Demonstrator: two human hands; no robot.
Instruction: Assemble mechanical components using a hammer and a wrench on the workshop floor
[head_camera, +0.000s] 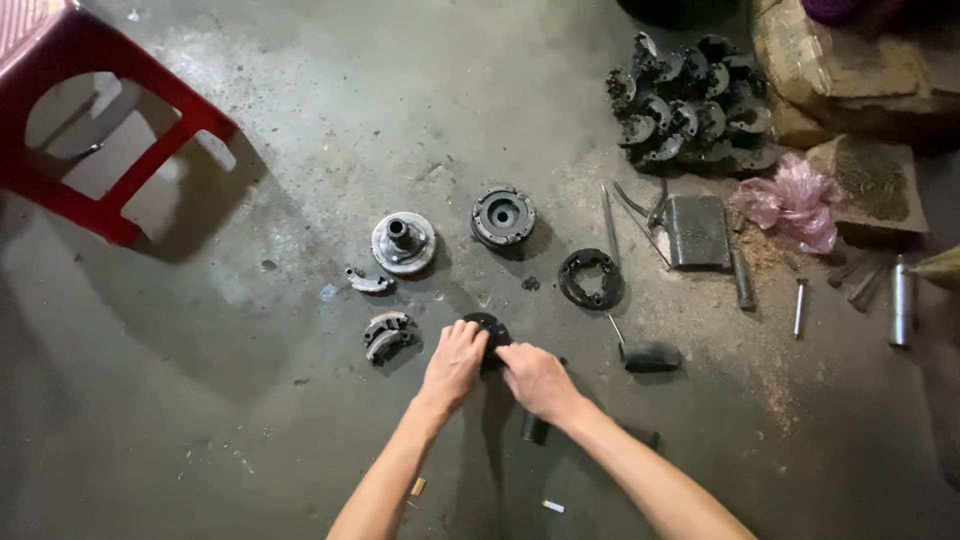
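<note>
Black round metal part (490, 327) on grey concrete floor (300, 150), gripped by left hand (455, 360) and right hand (533, 376), both closed on it; curved grey shoe pieces (386, 336) just beside.

concrete floor (300, 150), clutch parts (403, 242), red stool (110, 120)

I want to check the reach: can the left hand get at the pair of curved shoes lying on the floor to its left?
Probably yes. The left hand rests on a dark round part, and the curved shoes lie close beside it on bare floor, nothing between.
</note>
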